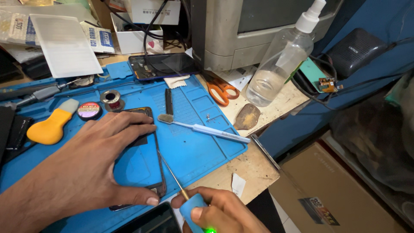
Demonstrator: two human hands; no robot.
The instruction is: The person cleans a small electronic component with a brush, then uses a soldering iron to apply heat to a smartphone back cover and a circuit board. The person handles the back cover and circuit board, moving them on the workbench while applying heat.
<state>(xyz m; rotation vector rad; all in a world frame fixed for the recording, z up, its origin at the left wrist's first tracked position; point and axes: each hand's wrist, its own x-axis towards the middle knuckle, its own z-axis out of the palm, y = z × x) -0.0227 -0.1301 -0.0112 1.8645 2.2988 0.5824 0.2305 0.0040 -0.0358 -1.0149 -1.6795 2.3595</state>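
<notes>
Phone point(140, 166) opened face down, blue inside, dark frame, on blue mat point(202, 149)

The left hand point(92, 162) hides much of the phone point(140, 166); the bottom edge crops the right hand point(224, 213)

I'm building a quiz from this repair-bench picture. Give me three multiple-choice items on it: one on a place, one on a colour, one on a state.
1. Where do the scissors lie?
A. on the bare wood right of the blue mat
B. on the phone
C. in the left hand

2. What colour are the scissors' handles?
A. green
B. orange
C. white

3. What is the left hand doing?
A. holding the spray bottle
B. resting on the phone, with spread fingers
C. hanging off the table

Answers: 1 A, they lie past the mat's edge, by the bottle. 2 B, both loops are orange. 3 B, its palm covers the phone while the right hand grips a thin blue-handled tool.
</notes>
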